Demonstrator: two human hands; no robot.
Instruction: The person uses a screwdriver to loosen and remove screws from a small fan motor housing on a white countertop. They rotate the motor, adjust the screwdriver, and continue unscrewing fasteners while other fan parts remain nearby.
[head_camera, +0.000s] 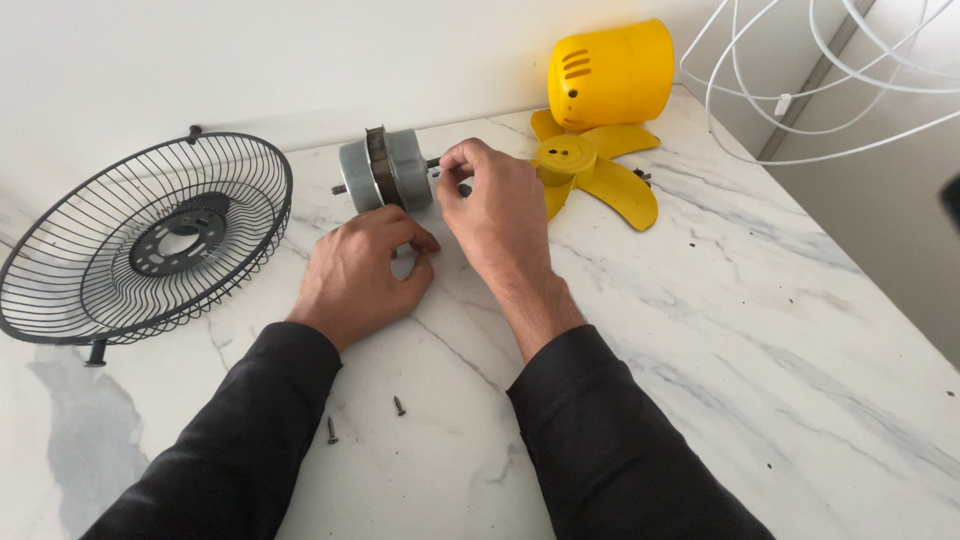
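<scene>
Filling nearly the whole view, a white marble table (760, 330) with grey veins runs up to a plain pale wall, and white wire hoops (800, 90) hang in at the top right corner. On the left of the table lies a black wire fan guard (150, 240), dished upward. Against the wall at the back stands a yellow motor housing (610, 72), with a yellow fan blade (598, 170) flat on the marble just in front of it. Between guard and blade sits the grey fan motor (385, 170), on its side, its shaft pointing right. The right hand (500, 215) pinches the shaft's tip between thumb and forefinger, the fingers nearly closed on it. The left hand (360, 272) rests loosely curled on the marble just in front of the motor, its knuckles near the casing; whether it holds anything cannot be told. Two small dark screws (398, 405) lie near the sleeves.
</scene>
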